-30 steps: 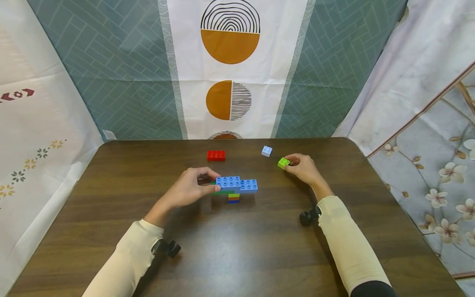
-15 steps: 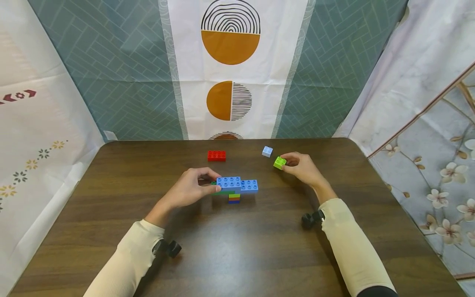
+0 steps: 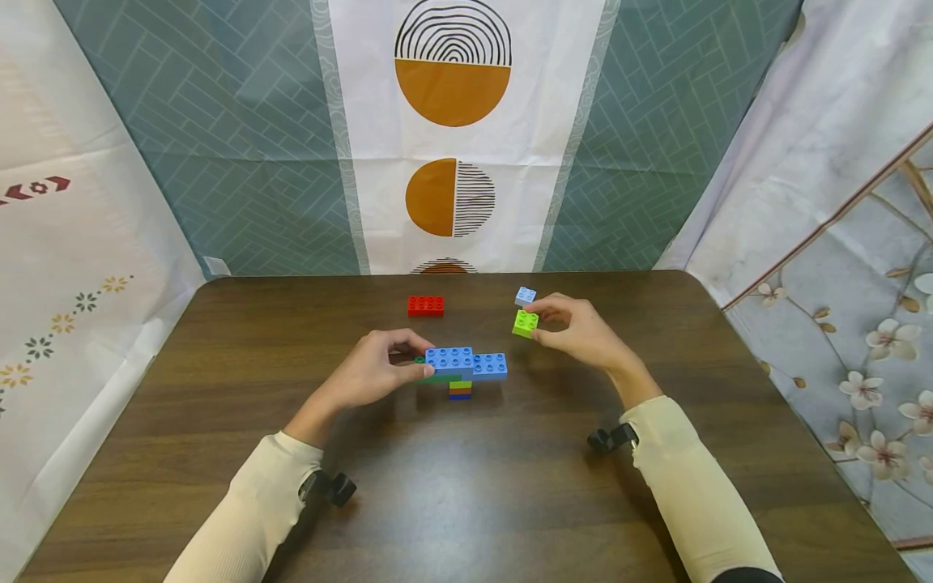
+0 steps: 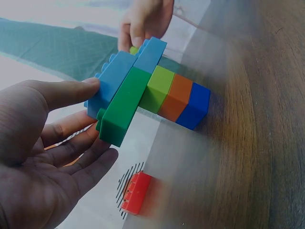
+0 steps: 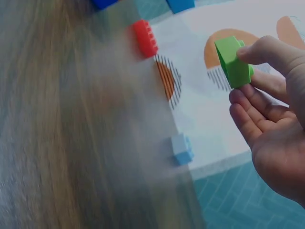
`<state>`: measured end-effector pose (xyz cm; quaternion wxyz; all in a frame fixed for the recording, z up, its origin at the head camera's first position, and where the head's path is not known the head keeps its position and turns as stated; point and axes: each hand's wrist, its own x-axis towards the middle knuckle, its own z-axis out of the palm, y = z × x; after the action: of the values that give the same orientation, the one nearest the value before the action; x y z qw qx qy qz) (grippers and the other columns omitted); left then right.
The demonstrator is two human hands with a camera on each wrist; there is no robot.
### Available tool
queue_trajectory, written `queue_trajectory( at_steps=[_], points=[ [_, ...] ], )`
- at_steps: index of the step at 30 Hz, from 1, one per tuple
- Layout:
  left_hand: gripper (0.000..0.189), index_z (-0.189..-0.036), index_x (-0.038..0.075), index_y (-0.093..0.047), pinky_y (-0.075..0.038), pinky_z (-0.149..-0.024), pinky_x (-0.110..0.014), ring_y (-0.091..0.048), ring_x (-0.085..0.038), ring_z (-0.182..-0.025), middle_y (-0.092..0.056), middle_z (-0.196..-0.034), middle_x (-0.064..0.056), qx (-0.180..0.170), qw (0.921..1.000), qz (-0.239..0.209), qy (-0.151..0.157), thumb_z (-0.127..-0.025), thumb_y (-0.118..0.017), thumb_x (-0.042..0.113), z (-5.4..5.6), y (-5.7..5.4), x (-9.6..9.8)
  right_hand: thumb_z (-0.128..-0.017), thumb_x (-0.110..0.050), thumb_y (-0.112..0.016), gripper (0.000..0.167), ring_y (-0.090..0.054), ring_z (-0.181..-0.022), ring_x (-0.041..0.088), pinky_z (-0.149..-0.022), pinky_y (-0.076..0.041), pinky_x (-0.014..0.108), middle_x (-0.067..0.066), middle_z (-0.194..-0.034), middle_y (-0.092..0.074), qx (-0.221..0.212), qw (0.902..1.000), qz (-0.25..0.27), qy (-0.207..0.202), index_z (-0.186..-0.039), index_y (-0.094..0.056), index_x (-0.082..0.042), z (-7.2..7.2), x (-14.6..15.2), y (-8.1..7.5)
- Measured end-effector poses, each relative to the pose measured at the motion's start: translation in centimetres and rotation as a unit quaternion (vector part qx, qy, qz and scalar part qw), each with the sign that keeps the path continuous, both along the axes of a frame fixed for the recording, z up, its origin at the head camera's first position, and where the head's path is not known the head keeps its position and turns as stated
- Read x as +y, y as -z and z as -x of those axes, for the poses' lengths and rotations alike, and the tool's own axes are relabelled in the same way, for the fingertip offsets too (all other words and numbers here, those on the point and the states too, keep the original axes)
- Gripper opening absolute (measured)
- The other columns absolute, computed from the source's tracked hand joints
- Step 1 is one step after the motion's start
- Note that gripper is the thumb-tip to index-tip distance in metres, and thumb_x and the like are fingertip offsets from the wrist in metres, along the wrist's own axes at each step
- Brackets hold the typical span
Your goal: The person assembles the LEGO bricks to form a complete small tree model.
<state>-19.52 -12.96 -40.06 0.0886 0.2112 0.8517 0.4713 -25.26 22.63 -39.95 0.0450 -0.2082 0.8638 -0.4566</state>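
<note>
Near the middle of the table, my left hand [image 3: 364, 374] grips the left end of a built piece of toy building bricks, thumb on a blue brick [image 3: 448, 362]. Beside that brick sits a second blue one [image 3: 489, 366]. Under them, in the left wrist view, is a green brick [image 4: 125, 107], then a column of lime [image 4: 159, 88], orange [image 4: 176, 98] and dark blue [image 4: 194, 106] bricks. My right hand [image 3: 579, 330] pinches a small lime-green brick [image 3: 525, 324] between thumb and fingers. In the right wrist view that brick [image 5: 233, 62] is held above the table, its hollow underside partly showing.
A red brick [image 3: 426, 306] lies towards the table's back edge, beyond the built piece. A small light blue brick [image 3: 525, 296] lies just behind the right hand's brick. Patterned cloth [image 3: 291, 162] hangs behind the wooden table [image 3: 437, 502].
My right hand has carried the lime-green brick to the left, towards the built piece, and now has it in front of the light blue brick. My left hand stays in place.
</note>
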Motion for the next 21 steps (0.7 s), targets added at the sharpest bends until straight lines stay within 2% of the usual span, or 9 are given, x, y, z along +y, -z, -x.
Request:
queue_trajectory(
  at_steps=[11,16,21],
  points=[
    [0.027,-0.117,0.011,-0.073,-0.059,-0.098,-0.042,-0.067,-0.023,-0.101,-0.073,-0.112,-0.006,0.001,1.0000,-0.002,-0.001,-0.091,-0.079,0.018,0.0,-0.1,0.1,-0.090,-0.009,-0.076,0.040,-0.061,-0.115,0.035,-0.103,-0.053,0.055,0.008,-0.125,-0.068,0.010,0.9969,0.003,-0.078,-0.129,-0.069,-0.010,-1.9,-2.2,-1.3],
    [0.027,-0.117,0.011,-0.073,-0.060,-0.097,-0.042,-0.067,-0.024,-0.102,-0.073,-0.113,-0.006,-0.001,1.0000,-0.002,-0.003,-0.091,-0.079,0.018,0.0,0.0,0.1,-0.090,-0.011,-0.076,0.037,-0.059,-0.116,0.034,-0.106,-0.048,0.061,0.003,-0.123,-0.070,0.004,0.9936,0.010,-0.112,-0.126,-0.071,-0.013,-2.5,-3.4,-1.3],
    [0.028,-0.117,0.011,-0.073,-0.060,-0.097,-0.042,-0.067,-0.024,-0.102,-0.073,-0.113,-0.006,-0.001,1.0000,-0.004,-0.002,-0.091,-0.079,0.018,0.0,0.0,0.1,-0.089,-0.010,-0.076,0.036,-0.059,-0.114,0.034,-0.104,-0.049,0.056,0.002,-0.122,-0.070,-0.001,0.9908,0.010,-0.135,-0.125,-0.072,-0.013,-2.7,-4.2,-0.9]
  ],
)
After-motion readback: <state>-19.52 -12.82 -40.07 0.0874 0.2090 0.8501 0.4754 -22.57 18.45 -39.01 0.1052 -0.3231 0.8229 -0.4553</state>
